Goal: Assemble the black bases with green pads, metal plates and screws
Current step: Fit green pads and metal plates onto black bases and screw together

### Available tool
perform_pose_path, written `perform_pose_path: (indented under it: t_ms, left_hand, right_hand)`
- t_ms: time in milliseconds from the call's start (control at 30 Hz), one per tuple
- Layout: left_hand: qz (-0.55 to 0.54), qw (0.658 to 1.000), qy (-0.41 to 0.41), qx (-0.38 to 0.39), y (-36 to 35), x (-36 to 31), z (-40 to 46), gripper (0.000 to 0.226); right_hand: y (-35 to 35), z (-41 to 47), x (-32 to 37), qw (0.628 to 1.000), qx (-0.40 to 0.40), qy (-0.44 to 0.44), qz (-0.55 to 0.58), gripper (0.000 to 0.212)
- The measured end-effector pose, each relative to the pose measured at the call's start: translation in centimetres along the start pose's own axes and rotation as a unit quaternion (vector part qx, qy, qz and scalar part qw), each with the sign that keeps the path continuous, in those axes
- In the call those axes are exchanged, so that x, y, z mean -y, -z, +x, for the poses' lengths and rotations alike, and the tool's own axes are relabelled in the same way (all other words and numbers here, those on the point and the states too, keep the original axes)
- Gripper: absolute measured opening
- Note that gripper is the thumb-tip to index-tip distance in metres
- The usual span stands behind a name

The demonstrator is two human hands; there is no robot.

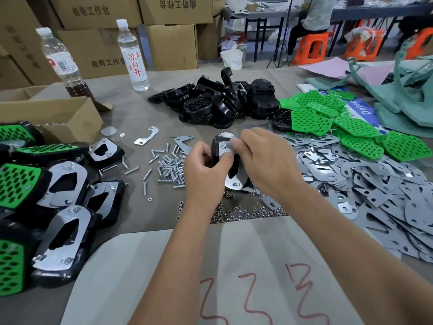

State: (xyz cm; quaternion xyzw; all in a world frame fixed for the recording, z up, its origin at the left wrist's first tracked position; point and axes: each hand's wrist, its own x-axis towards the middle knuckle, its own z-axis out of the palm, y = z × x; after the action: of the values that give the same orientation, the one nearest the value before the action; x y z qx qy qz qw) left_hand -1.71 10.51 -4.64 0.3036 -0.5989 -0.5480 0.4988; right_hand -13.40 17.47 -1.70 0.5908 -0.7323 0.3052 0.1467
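Note:
A black base [216,143] with a shiny metal plate [232,181] on it is held upright between my hands above the table's middle. My left hand [205,165] grips its left side. The fingers of my right hand [260,158] pinch at the plate's top end. Loose screws [167,167] lie just left of my hands and small nuts [236,213] just below them. Bare black bases [220,102] are heaped behind. Green pads [339,123] lie at the right, above a spread of grey metal plates [375,186].
Finished assemblies [46,202] with green pads and plates are stacked at the left. An open cardboard box [46,113] and two water bottles [133,55] stand at the back left. White paper with red marks [234,277] covers the front edge. A person sits far behind.

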Motion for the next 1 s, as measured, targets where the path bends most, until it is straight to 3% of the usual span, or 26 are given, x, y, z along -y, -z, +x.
perform_pose_path:
  t_ms: [167,367,467,600,733,833,900,1000]
  left_hand:
    - [0.004,1.000,0.007,-0.020,0.8,0.3,0.8,0.027]
    - [0.028,0.999,0.000,-0.027,1.0,0.2,0.9,0.038]
    - [0.026,0.999,0.019,-0.036,1.0,0.2,0.9,0.038]
    - [0.021,0.999,0.040,-0.027,1.1,0.2,0.9,0.040]
    - [-0.004,0.999,0.043,-0.024,1.3,0.1,1.1,0.042]
    - [0.000,0.999,0.028,-0.017,1.5,0.2,1.0,0.043]
    - [0.008,1.000,0.023,-0.020,1.2,0.3,0.8,0.042]
    - [-0.010,0.995,0.045,-0.084,1.1,0.5,0.9,0.031]
  right_hand:
    - [0.1,0.7,-0.4,0.994,0.096,0.024,0.043,0.020]
    - [-0.8,1.0,0.4,0.995,0.075,0.039,-0.052,0.024]
    - [-0.7,0.9,0.3,0.996,0.059,0.036,-0.049,0.027]
    - [-0.3,0.9,-0.5,0.990,0.109,0.077,-0.038,0.020]
    - [0.1,1.8,-0.1,0.990,0.077,0.088,-0.080,0.019]
    - [-0.5,1.2,0.9,0.989,0.044,0.076,-0.115,0.022]
    - [-1.0,0.8,1.7,0.995,-0.001,0.015,-0.094,0.041]
    - [-0.9,0.6,1.1,0.993,0.076,-0.090,-0.017,0.061]
